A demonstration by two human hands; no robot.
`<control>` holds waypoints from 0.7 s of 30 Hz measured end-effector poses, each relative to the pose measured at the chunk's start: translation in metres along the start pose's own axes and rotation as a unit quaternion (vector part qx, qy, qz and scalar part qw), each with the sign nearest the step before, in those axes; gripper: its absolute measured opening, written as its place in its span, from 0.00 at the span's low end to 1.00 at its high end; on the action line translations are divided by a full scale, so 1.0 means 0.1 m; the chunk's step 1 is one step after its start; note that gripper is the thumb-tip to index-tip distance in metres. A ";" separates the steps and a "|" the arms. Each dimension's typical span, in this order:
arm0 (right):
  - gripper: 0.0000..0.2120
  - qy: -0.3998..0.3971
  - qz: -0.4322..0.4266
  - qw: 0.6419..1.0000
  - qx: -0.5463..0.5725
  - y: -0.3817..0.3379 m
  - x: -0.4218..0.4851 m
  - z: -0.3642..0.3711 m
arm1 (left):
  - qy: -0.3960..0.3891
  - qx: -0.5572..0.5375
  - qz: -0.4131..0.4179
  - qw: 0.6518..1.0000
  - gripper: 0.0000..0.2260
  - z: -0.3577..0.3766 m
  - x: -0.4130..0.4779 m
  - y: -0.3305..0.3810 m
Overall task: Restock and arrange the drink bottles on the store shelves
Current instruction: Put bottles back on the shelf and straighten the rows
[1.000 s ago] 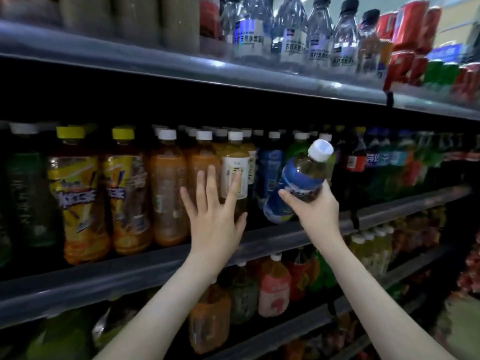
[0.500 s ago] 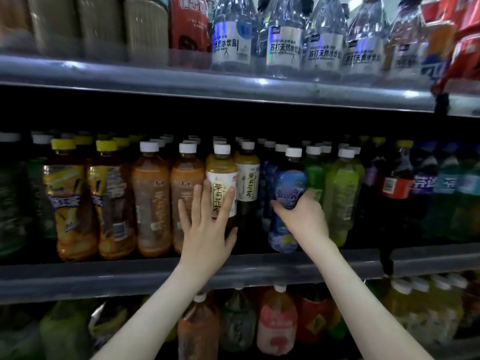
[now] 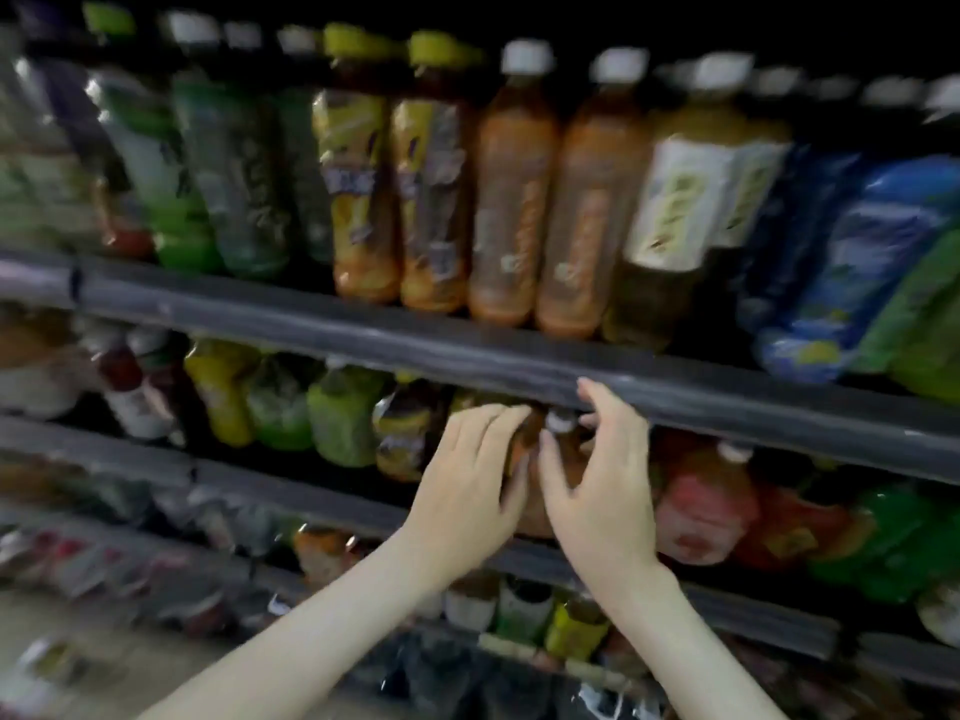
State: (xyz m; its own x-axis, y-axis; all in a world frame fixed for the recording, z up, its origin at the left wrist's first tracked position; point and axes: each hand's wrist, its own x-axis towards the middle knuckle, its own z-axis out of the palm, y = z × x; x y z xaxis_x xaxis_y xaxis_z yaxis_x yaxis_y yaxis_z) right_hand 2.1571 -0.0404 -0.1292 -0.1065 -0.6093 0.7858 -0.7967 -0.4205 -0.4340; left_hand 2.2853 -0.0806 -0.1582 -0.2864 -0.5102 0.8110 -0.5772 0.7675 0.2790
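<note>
Orange bottle (image 3: 566, 462) with a white cap stands on the lower shelf (image 3: 311, 504), just under the rail of the shelf above (image 3: 415, 350) and beside a pink bottle (image 3: 701, 511). The left hand (image 3: 467, 480) lies flat against its left side, fingers straight. The right hand (image 3: 597, 480) is half open, thumb and spread fingers flanking the neck; blur hides whether it actually grips.

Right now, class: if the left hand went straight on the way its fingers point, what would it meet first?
Probably the orange-brown bottle with the white cap on the lower shelf; the left hand has its fingertips almost on it, though blur hides contact.
</note>
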 end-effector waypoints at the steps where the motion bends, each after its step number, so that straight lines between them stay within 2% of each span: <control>1: 0.20 -0.050 0.008 0.998 0.034 -0.09 -0.20 0.24 | -0.023 0.002 -0.018 1.000 0.16 -0.11 -0.28 -0.14; 3: 0.18 -0.160 0.038 0.984 0.067 -0.27 -0.60 0.75 | -0.100 0.016 -0.085 0.991 0.18 -0.34 -0.90 -0.47; 5: 0.17 -0.287 0.081 0.952 0.070 -0.45 -0.98 1.27 | -0.185 0.038 -0.191 0.963 0.22 -0.58 -1.57 -0.86; 8: 0.18 -0.462 0.135 0.876 0.039 -0.76 -1.52 2.06 | -0.293 0.072 -0.352 0.886 0.25 -0.97 -2.59 -1.45; 11: 0.17 -0.588 0.183 0.787 0.015 -0.99 -2.10 2.82 | -0.339 0.090 -0.463 0.814 0.25 -1.40 -3.46 -1.95; 13: 0.16 -0.653 0.196 0.732 -0.008 -1.08 -2.56 3.27 | -0.346 0.097 -0.513 0.780 0.29 -1.63 -4.00 -2.17; 17: 0.19 -0.736 0.204 0.643 -0.056 -1.13 -3.53 4.06 | -0.340 0.079 -0.604 0.717 0.24 -1.91 -4.98 -2.54; 19: 0.21 -0.758 0.212 0.614 -0.063 -1.12 -4.02 4.43 | -0.356 0.069 -0.638 0.679 0.25 -1.86 -5.51 -2.70; 21: 0.23 -0.763 0.213 0.606 -0.072 -1.06 -4.50 4.79 | -0.344 0.049 -0.667 0.659 0.25 -1.70 -6.04 -2.87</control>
State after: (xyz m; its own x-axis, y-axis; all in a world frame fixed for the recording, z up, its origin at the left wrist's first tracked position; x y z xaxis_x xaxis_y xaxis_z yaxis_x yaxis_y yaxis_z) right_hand 2.5738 -0.0435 -0.6479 0.2661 -0.6009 -0.7538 -0.9455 -0.0104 -0.3255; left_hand 2.7541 0.0728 -0.6407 0.2669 -0.7874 -0.5556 -0.7033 -0.5533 0.4463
